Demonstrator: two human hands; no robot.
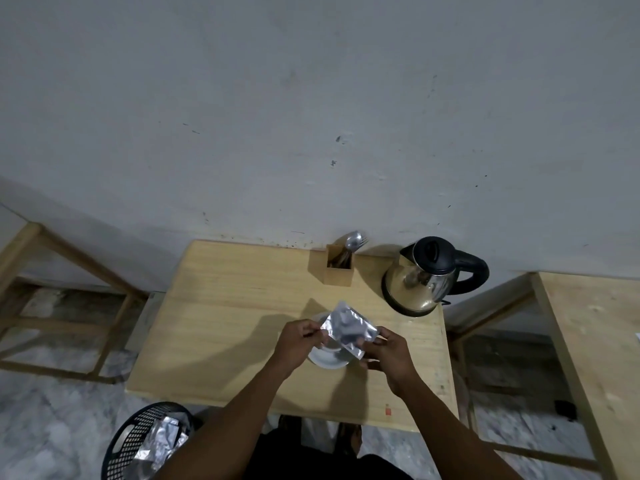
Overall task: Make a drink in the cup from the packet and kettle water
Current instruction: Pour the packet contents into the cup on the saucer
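Both hands pinch a silver packet point(348, 329) over the white cup point(327, 356) on the wooden table point(221, 306): left hand point(298, 342) at its left corner, right hand point(389, 353) at its right edge. Farther back the kettle point(424, 277) stands by the wall, lid down, right of a wooden cutlery holder point(339, 266).

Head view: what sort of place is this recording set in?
Probably a bare room set up as a makeshift drink-making station: a plain wooden table against a scuffed wall, an electric kettle, a wooden cutlery holder, and a waste basket on the stone floor.
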